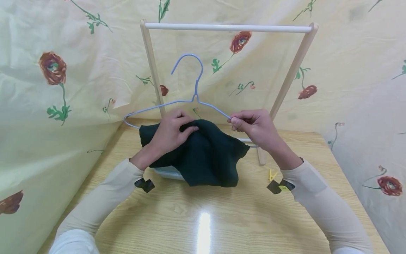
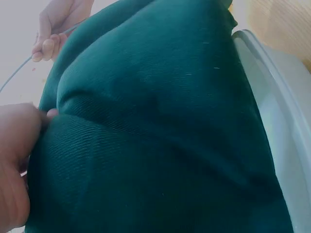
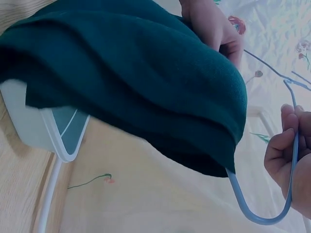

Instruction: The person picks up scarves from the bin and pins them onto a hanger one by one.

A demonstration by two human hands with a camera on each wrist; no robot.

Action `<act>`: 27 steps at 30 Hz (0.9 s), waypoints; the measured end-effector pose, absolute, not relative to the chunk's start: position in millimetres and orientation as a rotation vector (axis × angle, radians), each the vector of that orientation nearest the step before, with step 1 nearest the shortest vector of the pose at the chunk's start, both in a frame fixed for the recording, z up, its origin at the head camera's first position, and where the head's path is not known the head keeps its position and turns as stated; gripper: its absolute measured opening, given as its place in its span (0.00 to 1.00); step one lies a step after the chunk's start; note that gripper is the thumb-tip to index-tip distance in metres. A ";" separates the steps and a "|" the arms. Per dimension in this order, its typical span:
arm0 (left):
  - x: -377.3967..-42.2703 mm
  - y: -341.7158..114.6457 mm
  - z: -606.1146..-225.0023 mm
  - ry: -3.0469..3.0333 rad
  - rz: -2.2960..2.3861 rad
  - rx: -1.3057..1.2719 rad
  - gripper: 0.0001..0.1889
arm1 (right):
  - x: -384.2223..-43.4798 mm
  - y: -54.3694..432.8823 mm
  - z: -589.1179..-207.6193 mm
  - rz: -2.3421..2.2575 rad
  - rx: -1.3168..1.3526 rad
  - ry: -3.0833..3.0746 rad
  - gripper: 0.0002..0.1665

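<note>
A blue wire clothes hanger (image 1: 195, 96) is held upright, hook at the top. My right hand (image 1: 255, 125) pinches its right shoulder between thumb and fingers; the right wrist view shows the wire (image 3: 265, 221) curving round below that hand. Over the hanger's lower bar hangs a dark green cloth (image 1: 209, 158), its folds falling toward me. My left hand (image 1: 169, 132) pinches the cloth's upper edge left of the middle. In the left wrist view the cloth (image 2: 155, 121) fills most of the picture and hides some of the left fingers.
Under the cloth stands a pale plastic tub (image 1: 168, 173), mostly covered. A clothes rack with a white top rail (image 1: 228, 27) and wooden legs stands behind the hanger. A yellow clothespin (image 1: 271, 175) is on the wooden table (image 1: 165, 218). Flowered fabric (image 1: 104, 53) surrounds the table.
</note>
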State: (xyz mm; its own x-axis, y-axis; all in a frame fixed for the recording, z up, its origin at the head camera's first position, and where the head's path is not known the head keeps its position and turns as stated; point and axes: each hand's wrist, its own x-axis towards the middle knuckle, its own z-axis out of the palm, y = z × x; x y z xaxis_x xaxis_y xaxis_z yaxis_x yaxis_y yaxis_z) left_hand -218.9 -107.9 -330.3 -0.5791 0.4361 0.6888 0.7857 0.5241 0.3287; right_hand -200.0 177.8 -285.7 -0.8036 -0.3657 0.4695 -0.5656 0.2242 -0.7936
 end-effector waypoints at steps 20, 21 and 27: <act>-214.5 -79.7 -318.5 -2.564 -0.548 -1.337 0.31 | -200.5 176.7 -285.5 1.602 0.927 -2.265 0.06; -215.4 -77.5 -319.1 -2.552 -0.533 -1.367 0.29 | -200.3 176.7 -285.5 1.603 0.929 -2.262 0.06; -216.6 -73.9 -325.0 -2.324 -0.641 -1.459 0.13 | -199.0 177.4 -285.7 1.605 0.923 -2.269 0.05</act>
